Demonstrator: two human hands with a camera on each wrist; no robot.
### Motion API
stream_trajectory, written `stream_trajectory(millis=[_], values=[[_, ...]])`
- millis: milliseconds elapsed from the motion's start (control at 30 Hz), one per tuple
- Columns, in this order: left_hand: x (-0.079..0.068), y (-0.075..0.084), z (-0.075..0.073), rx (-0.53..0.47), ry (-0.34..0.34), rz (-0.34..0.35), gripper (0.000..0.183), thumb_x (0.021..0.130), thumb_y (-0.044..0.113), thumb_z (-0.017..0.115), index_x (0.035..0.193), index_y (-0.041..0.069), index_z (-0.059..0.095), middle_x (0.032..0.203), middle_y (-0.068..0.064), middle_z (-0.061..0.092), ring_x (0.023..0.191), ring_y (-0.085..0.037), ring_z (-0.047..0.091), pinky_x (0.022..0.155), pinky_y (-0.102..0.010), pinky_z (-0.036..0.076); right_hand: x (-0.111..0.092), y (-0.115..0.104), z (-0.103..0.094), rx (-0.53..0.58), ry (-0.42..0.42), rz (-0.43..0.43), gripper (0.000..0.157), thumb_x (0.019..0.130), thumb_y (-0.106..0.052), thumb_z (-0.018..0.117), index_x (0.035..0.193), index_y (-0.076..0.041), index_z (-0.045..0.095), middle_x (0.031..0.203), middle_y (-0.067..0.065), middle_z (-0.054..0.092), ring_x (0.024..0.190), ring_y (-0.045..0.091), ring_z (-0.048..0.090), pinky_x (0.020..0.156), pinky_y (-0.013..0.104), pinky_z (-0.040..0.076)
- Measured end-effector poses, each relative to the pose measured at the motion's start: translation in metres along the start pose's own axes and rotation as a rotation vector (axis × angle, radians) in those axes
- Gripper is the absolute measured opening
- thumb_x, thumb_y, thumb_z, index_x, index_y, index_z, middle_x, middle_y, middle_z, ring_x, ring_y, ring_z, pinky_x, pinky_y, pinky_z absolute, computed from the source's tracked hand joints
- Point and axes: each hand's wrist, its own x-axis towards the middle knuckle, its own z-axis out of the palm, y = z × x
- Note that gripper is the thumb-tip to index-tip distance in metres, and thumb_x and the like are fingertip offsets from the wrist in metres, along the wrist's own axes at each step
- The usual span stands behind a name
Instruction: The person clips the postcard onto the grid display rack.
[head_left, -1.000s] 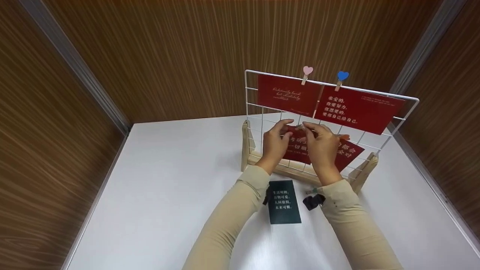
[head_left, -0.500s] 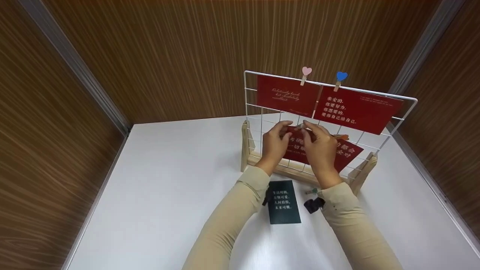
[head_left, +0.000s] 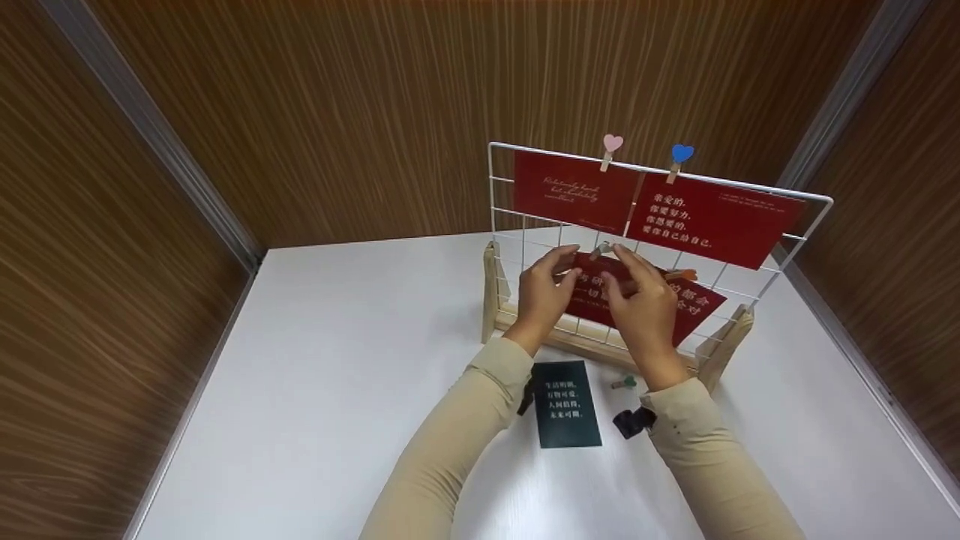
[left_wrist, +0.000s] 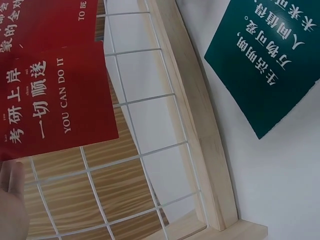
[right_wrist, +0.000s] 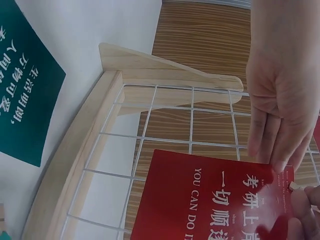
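A wooden clothespin with a pale heart (head_left: 602, 248) sits at the top edge of a lower red card (head_left: 589, 296), on a white wire grid rack (head_left: 523, 262). My left hand (head_left: 544, 296) is at this card's upper left corner, thumb and index finger apart. Just right of the clothespin, my right hand (head_left: 646, 311) has its fingers spread and overlaps the card. A second lower red card (head_left: 694, 309), beside the first, has an orange clothespin (head_left: 681, 275). In the right wrist view, fingertips are right beside the pale clothespin (right_wrist: 294, 186).
Two more red cards (head_left: 570, 191) hang in the upper row, under a pink heart clothespin (head_left: 612, 144) and a blue heart clothespin (head_left: 681, 154). On the white table (head_left: 337, 360), a dark green card (head_left: 566, 427) and a green clothespin (head_left: 624, 383) lie before the rack's wooden base (left_wrist: 192, 100).
My right fingers have let go of the pale clothespin and spread, the hand drawing slightly back. My left hand has shifted a little to the left.
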Motion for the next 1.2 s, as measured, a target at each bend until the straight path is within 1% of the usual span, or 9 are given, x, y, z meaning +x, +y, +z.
stream_trajectory(millis=[167,300,367,500,667,767,900,967,1200], values=[[-0.005,-0.004,-0.004,0.009,0.023,0.010,0.029,0.085,-0.001,0.069,0.113,0.001,0.065,0.102,-0.010,0.069,0.093,-0.011,0.066,0.075,-0.014,0.050,-0.007,0.003,-0.006,0.075,0.039,0.016,0.035,0.084,-0.004,0.072,0.119,-0.006,0.067,0.112,0.011,0.067,0.065,0.021,0.065,0.062,0.007,0.044],[-0.011,-0.009,-0.008,0.021,0.037,0.041,0.027,0.086,0.002,0.069,0.113,0.002,0.065,0.101,-0.008,0.069,0.093,-0.010,0.066,0.075,-0.016,0.051,-0.011,0.008,-0.015,0.162,0.073,0.038,0.028,0.092,-0.003,0.061,0.119,-0.005,0.066,0.096,0.012,0.070,0.070,0.021,0.067,0.070,0.011,0.047],[-0.015,-0.013,-0.010,0.027,0.032,0.054,0.028,0.086,0.004,0.069,0.113,0.003,0.065,0.101,-0.008,0.069,0.093,-0.009,0.065,0.075,-0.017,0.051,-0.013,0.011,-0.020,0.200,0.080,0.048,0.027,0.095,-0.001,0.055,0.119,-0.005,0.066,0.096,0.011,0.069,0.075,0.018,0.068,0.072,0.013,0.047],[-0.026,-0.021,-0.016,0.049,-0.011,0.064,0.029,0.087,0.010,0.070,0.116,0.005,0.064,0.104,-0.007,0.068,0.095,-0.008,0.064,0.076,-0.021,0.052,-0.020,0.018,-0.029,0.247,0.078,0.040,0.028,0.098,0.002,0.046,0.119,-0.002,0.065,0.112,0.011,0.067,0.082,0.010,0.068,0.074,0.015,0.049],[-0.043,-0.030,-0.025,0.088,-0.090,0.049,0.035,0.087,0.017,0.071,0.119,0.007,0.062,0.111,-0.004,0.065,0.100,-0.009,0.062,0.080,-0.028,0.052,-0.030,0.032,-0.036,0.271,0.073,-0.015,0.033,0.102,-0.020,0.046,0.119,0.001,0.064,0.110,0.016,0.066,0.089,0.017,0.067,0.080,0.018,0.048],[-0.052,-0.037,-0.030,0.110,-0.122,0.030,0.039,0.085,0.020,0.073,0.121,0.009,0.061,0.116,-0.002,0.064,0.103,-0.008,0.060,0.083,-0.030,0.052,-0.038,0.038,-0.039,0.247,0.034,-0.021,0.037,0.100,-0.029,0.049,0.121,-0.002,0.063,0.110,0.014,0.066,0.092,0.017,0.066,0.081,0.016,0.047],[-0.063,-0.046,-0.034,0.130,-0.159,-0.001,0.046,0.082,0.023,0.076,0.123,0.009,0.059,0.119,-0.002,0.062,0.106,-0.010,0.058,0.086,-0.034,0.050,-0.050,0.045,-0.043,0.200,-0.054,-0.003,0.034,0.096,-0.023,0.056,0.126,-0.006,0.061,0.117,0.010,0.065,0.096,0.011,0.064,0.078,0.012,0.047],[-0.068,-0.050,-0.036,0.131,-0.185,-0.016,0.050,0.081,0.023,0.077,0.125,0.008,0.058,0.120,-0.004,0.061,0.109,-0.011,0.057,0.090,-0.038,0.048,-0.056,0.048,-0.043,0.184,-0.095,0.012,0.036,0.093,-0.019,0.061,0.127,-0.007,0.060,0.119,0.010,0.064,0.097,0.014,0.064,0.079,0.012,0.047],[-0.083,-0.057,-0.041,0.180,-0.263,-0.094,0.060,0.079,0.027,0.080,0.131,0.011,0.054,0.127,-0.002,0.053,0.117,-0.016,0.048,0.100,-0.033,0.040,-0.071,0.055,-0.050,0.098,-0.240,0.104,0.052,0.084,-0.014,0.072,0.134,-0.012,0.054,0.124,0.010,0.061,0.105,0.026,0.060,0.090,0.017,0.042]])
